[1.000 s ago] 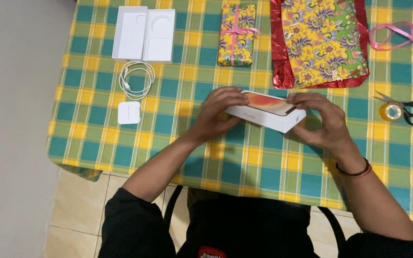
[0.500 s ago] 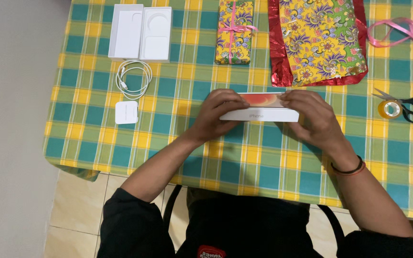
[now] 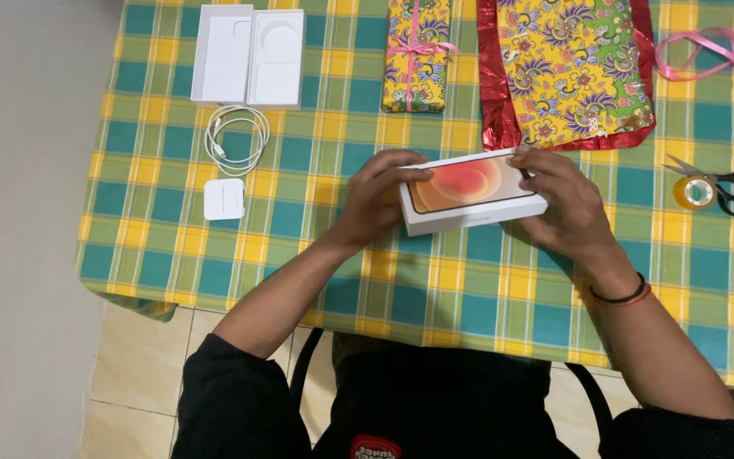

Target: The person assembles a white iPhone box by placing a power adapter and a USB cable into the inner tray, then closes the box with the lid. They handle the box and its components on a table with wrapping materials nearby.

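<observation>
1. The white phone box, its lid printed with an orange round shape, is held between both hands just above the checked surface. The left hand has its fingers curled over the box's left end, clamped on it; the right hand grips the right end the same way, thumb side on the lid's edge.
2. To handle the box well, I judge that even pressure from both ends keeps the lid square on its base; the smooth card could slip if only the fingertips bear on it.
3. Just beyond the right fingers lies a sheet of yellow flowered wrapping paper with a red foil border. Beyond the left fingers stands a wrapped parcel tied with pink ribbon.
4. Well to the left of the left fingers: an open white tray, a coiled white cable and a small white adapter.
5. Right of the right fingers: scissors touching a yellow tape roll; further off, loose pink ribbon.
6. The surface is covered by a green, yellow and teal cloth; pale floor tiles and a grey wall lie left.
</observation>
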